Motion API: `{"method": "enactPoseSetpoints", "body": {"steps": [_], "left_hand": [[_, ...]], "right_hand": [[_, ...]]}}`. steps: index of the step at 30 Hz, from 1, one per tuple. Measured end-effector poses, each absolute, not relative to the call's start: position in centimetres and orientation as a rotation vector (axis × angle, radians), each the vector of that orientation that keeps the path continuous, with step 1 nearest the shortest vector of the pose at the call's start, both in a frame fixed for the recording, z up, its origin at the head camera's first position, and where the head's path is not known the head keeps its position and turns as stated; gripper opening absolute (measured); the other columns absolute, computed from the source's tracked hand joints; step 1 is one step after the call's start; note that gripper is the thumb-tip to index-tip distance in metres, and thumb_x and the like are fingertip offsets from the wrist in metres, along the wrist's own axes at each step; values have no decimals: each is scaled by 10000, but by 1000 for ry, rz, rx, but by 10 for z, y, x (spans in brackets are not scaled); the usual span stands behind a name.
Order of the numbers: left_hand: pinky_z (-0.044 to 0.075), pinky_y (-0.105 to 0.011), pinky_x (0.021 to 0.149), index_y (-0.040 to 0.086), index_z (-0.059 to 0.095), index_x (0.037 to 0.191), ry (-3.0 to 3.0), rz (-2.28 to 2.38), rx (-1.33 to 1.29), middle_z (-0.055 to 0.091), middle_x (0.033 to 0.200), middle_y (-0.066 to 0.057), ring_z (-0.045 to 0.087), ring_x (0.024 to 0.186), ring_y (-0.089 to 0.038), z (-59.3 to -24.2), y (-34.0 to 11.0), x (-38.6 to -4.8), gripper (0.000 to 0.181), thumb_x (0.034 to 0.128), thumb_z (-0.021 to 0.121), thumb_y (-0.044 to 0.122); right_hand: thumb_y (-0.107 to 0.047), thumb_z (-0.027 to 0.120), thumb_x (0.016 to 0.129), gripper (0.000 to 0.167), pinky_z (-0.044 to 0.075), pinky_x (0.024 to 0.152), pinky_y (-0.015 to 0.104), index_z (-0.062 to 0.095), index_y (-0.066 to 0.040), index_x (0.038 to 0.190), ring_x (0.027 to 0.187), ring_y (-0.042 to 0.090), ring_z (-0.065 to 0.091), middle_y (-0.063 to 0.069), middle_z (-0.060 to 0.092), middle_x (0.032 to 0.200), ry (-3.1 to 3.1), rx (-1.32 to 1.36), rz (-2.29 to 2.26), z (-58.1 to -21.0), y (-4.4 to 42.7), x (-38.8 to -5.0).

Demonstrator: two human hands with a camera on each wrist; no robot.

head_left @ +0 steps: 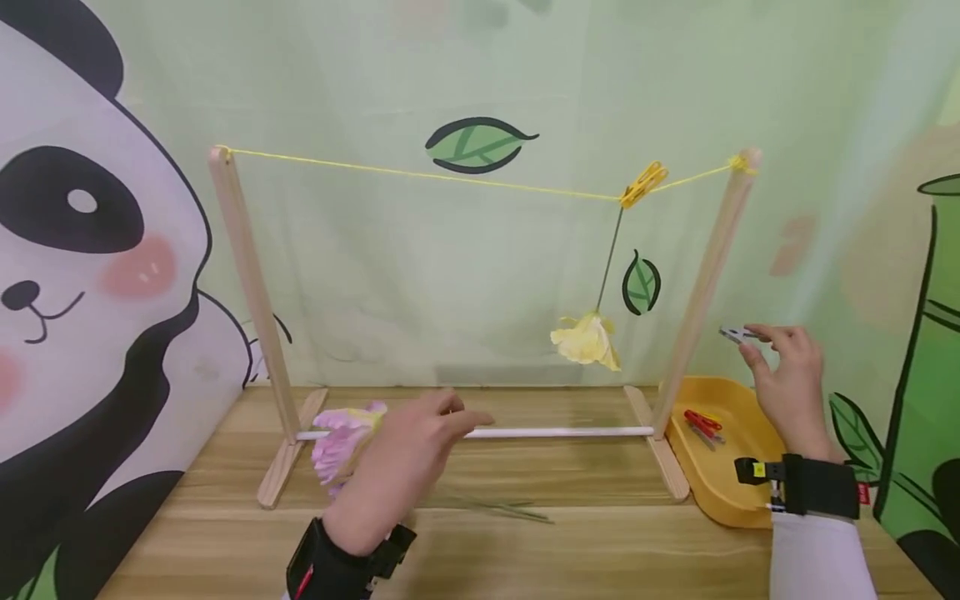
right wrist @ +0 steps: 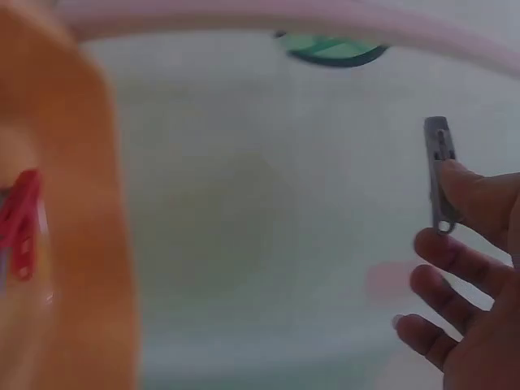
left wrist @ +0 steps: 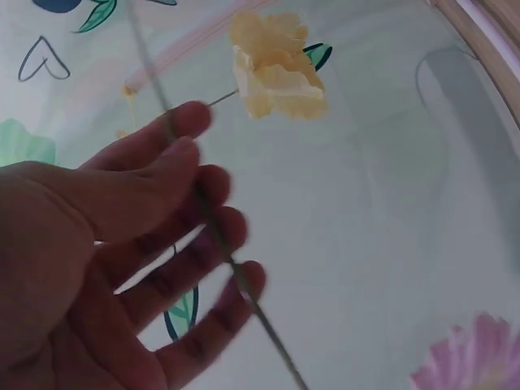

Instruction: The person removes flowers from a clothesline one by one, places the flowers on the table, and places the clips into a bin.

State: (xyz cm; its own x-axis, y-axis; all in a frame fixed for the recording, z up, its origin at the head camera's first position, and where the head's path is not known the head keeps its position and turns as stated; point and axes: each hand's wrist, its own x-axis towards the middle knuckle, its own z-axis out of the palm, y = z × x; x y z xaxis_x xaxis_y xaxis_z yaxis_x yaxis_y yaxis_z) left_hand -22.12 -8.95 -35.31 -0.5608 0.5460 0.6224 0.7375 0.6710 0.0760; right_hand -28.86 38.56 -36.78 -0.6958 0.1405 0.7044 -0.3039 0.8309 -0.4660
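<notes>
My left hand [head_left: 408,458] is raised over the table's middle left. In the left wrist view its thumb and index finger pinch a thin green flower stem [left wrist: 272,333]. A pink-purple flower [head_left: 341,442] shows beside this hand; whether the pinched stem belongs to it, I cannot tell. At the right, my right hand [head_left: 791,383] holds a grey clothespin [right wrist: 440,175] between thumb and index finger, above the yellow tray's far side. From the yellow string [head_left: 420,173] a pale yellow flower [head_left: 588,340] hangs upside down, its stem clipped by a yellow clothespin [head_left: 645,185].
Two wooden posts [head_left: 251,292] carry the string, joined low by a white rod [head_left: 562,432]. Several thin green stems [head_left: 517,508] lie on the wooden table [head_left: 600,550]. The yellow tray [head_left: 738,508] holds red and grey clothespins [head_left: 703,423]. A panda-print cloth hangs behind.
</notes>
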Motion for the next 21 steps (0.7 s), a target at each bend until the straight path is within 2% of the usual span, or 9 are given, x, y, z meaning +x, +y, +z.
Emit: {"method": "enactPoseSetpoints", "body": {"steps": [4, 6, 8, 11, 12, 13, 15, 19, 21], "left_hand": [[321, -199, 532, 244, 826, 1036, -2453, -284, -965, 577, 800, 28, 468, 621, -90, -359, -82, -217, 319, 901, 763, -38], [377, -201, 527, 235, 835, 999, -2544, -240, -963, 616, 813, 18, 558, 655, -124, -363, -79, -215, 254, 900, 779, 9], [464, -214, 548, 224, 838, 971, -2619, -214, -983, 668, 842, 5, 646, 739, -170, -369, -76, -214, 282, 892, 764, -37], [514, -241, 571, 209, 830, 921, -2655, -174, -1008, 705, 849, 5, 676, 769, -178, -381, -71, -215, 338, 832, 766, -110], [494, -239, 549, 209, 819, 885, -2650, -169, -1011, 695, 821, 14, 659, 736, -158, -386, -69, -216, 370, 803, 751, -146], [446, -230, 521, 200, 769, 781, -2654, -167, -1011, 654, 760, 29, 617, 685, -128, -390, -67, -217, 389, 778, 707, -185], [337, -216, 494, 190, 584, 624, -2622, -134, -1012, 509, 657, 66, 476, 599, -70, -397, -63, -219, 404, 705, 674, -195], [201, -221, 504, 198, 329, 598, -2652, -91, -1049, 278, 634, 86, 246, 604, -63, -403, -56, -221, 504, 672, 726, -105], [200, -223, 495, 199, 314, 586, -2690, -73, -1074, 238, 624, 93, 217, 601, -59, -406, -54, -220, 522, 691, 737, -90]], "right_hand": [[-26, 593, 1051, 266, 271, 882, 629, 611, 124, 1270, 1001, 497, 406, 337, 515, 1152, -2369, 108, 675, -382, 399, -298], [-44, 580, 1062, 272, 281, 860, 613, 602, 129, 1270, 1008, 504, 402, 339, 519, 1148, -2444, 80, 662, -387, 403, -301], [-61, 591, 1060, 278, 296, 834, 587, 608, 137, 1255, 991, 499, 419, 340, 538, 1120, -2512, 61, 632, -390, 406, -304], [-90, 625, 1045, 296, 360, 767, 518, 627, 155, 1212, 930, 484, 496, 341, 573, 1050, -2633, 33, 567, -394, 413, -306], [-99, 637, 1039, 304, 376, 730, 482, 630, 165, 1191, 884, 461, 516, 334, 583, 1013, -2681, 24, 544, -396, 416, -306], [-103, 643, 1034, 309, 391, 689, 452, 632, 173, 1174, 835, 434, 535, 319, 592, 966, -2732, 13, 535, -397, 419, -306], [-120, 644, 1029, 336, 400, 625, 394, 622, 188, 1163, 767, 378, 544, 286, 600, 911, -2844, -17, 536, -400, 425, -306], [-141, 648, 1018, 367, 425, 609, 350, 621, 202, 1146, 761, 338, 550, 296, 628, 921, -3016, -26, 563, -404, 434, -306], [-143, 660, 1004, 358, 440, 626, 344, 640, 195, 1119, 783, 343, 557, 325, 644, 974, -3066, -4, 551, -405, 436, -306]]}}
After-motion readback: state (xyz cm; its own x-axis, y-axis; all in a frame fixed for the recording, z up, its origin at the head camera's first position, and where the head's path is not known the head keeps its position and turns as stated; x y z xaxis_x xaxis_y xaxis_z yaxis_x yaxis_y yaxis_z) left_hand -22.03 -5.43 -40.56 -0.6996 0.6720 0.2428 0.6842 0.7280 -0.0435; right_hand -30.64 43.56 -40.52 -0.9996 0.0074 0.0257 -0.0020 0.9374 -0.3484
